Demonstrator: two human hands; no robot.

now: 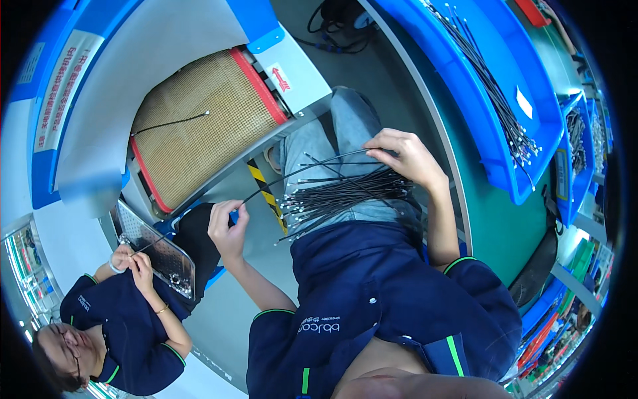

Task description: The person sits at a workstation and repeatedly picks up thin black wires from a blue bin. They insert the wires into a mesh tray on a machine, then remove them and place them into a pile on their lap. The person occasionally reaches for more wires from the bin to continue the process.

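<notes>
A thin black cable (292, 174) stretches between my two hands above my lap. My left hand (228, 229) is closed in a pinch at its left end. My right hand (402, 157) pinches the other end between thumb and fingers. Below it, a loose bundle of black cables (345, 197) with small shiny ends lies across my thighs; the right-hand ends of the bundle are partly hidden under my right hand and wrist. One more black cable (174, 124) rests on the tan mesh conveyor belt (199, 149) ahead on the left.
At left, a co-worker's hands (136, 266) hold another black cable over a metal tray (169, 259). On the right, a blue bin (488, 156) with black cables stands on a green table (502, 233). A white-and-blue machine housing (153, 50) covers the belt's far side.
</notes>
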